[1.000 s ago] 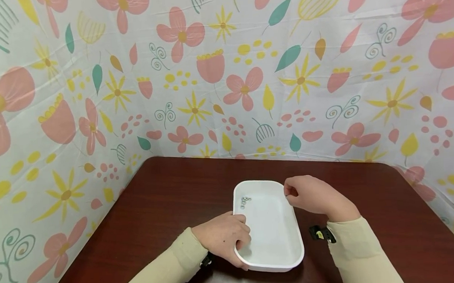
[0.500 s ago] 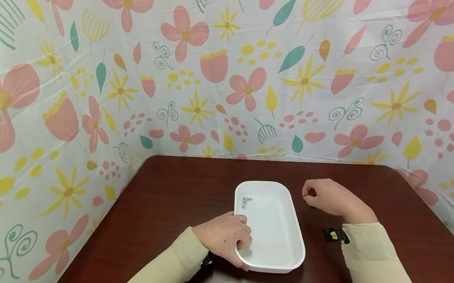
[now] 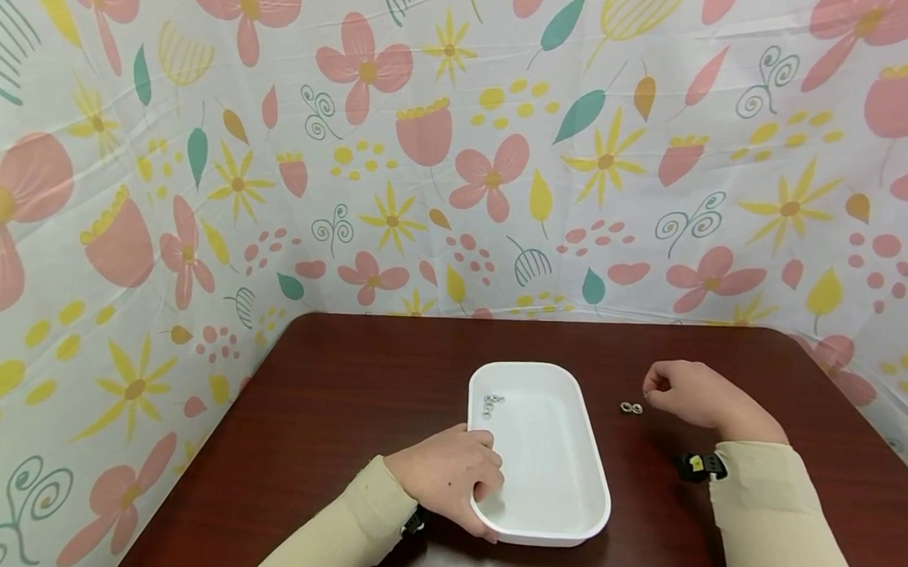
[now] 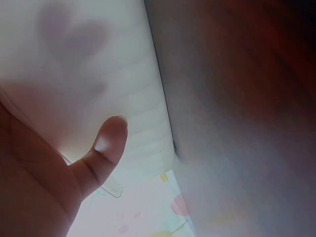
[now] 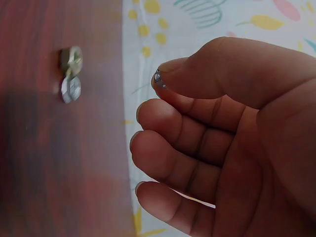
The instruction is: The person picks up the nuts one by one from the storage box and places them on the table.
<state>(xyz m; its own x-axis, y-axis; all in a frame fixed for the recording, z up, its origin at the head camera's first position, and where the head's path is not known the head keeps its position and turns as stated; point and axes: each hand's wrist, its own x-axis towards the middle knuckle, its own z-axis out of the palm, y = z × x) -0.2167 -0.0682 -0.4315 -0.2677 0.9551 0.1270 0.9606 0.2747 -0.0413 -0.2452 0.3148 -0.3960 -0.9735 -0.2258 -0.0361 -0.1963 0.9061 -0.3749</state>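
Note:
With my left hand I grip the near left rim of a white plastic tray, fingers over the inside. In the left wrist view my thumb presses the tray's outer wall. Several small metal nuts lie inside the tray by its far left wall. Two more hex nuts sit side by side on the table, right of the tray. Just right of these, my right hand hovers. In the right wrist view a small shiny metal piece shows pinched between thumb and index finger, mostly hidden; the other fingers curl loosely.
A dark reddish-brown wooden table carries everything. Behind it and to the left hangs a white flower-patterned cloth, close to the table's edges. Black wrist bands are worn on both sleeves.
My right hand has moved right, from the tray's far right rim to beyond the two nuts on the table, which now show. My left hand and the tray have stayed put.

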